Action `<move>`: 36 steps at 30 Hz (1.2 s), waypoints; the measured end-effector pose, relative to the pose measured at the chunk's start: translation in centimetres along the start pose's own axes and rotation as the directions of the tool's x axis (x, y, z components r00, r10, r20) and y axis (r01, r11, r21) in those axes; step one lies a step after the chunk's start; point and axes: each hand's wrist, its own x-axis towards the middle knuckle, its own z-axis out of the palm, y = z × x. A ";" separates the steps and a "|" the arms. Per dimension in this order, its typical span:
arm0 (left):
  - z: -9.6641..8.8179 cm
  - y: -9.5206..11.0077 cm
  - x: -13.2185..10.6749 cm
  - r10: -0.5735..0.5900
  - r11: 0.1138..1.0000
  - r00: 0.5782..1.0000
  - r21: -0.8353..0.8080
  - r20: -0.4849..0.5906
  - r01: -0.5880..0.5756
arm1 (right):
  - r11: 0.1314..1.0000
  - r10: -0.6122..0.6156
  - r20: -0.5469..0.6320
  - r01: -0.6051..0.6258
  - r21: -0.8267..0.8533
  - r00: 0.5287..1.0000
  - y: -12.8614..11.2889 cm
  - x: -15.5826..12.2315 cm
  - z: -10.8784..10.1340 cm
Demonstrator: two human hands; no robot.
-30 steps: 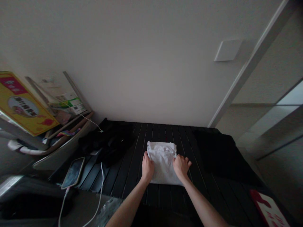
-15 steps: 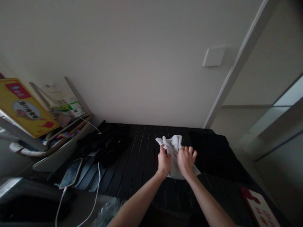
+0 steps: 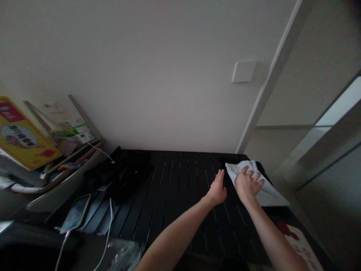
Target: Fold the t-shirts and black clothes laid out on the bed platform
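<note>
Dark slatted tabletop (image 3: 180,177) is carrying a soft, light white cloth (image 3: 270,194) at two o'clock, its loose edge pinching up easily; the right hand (image 3: 247,185) is pressing flat on it, while the left hand (image 3: 217,192) is spreading open and empty just beside it.

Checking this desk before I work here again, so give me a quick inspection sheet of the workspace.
Surface: black slatted table.
Job's things: crumpled white cloth at the table's right end.
Hands: right hand lies open on the cloth; left hand is open beside it, off the cloth.
Clutter: black clothes pile; phone; red-and-white card; plastic bag.
Cables: white charging cable leaves the phone; thin white cable runs down towards the table.
Surroundings: yellow sign at left; white wall with a wall plate.
</note>
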 end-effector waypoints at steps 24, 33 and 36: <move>-27.2 -11.4 -15.2 -0.079 0.272 0.635 0.596 -0.768 0.755 | 0.915 -0.343 0.281 0.251 0.315 0.896 -9.3 -14.6 10.5; -36.6 -13.8 -19.9 -0.080 0.158 0.430 0.415 -0.899 0.896 | 0.930 -0.334 0.288 0.264 0.255 0.897 -9.5 -14.9 10.8; -38.5 -14.4 -20.9 -0.190 0.197 0.472 0.437 -0.861 0.877 | 0.930 -0.331 0.288 0.258 0.263 0.899 -9.5 -14.9 10.7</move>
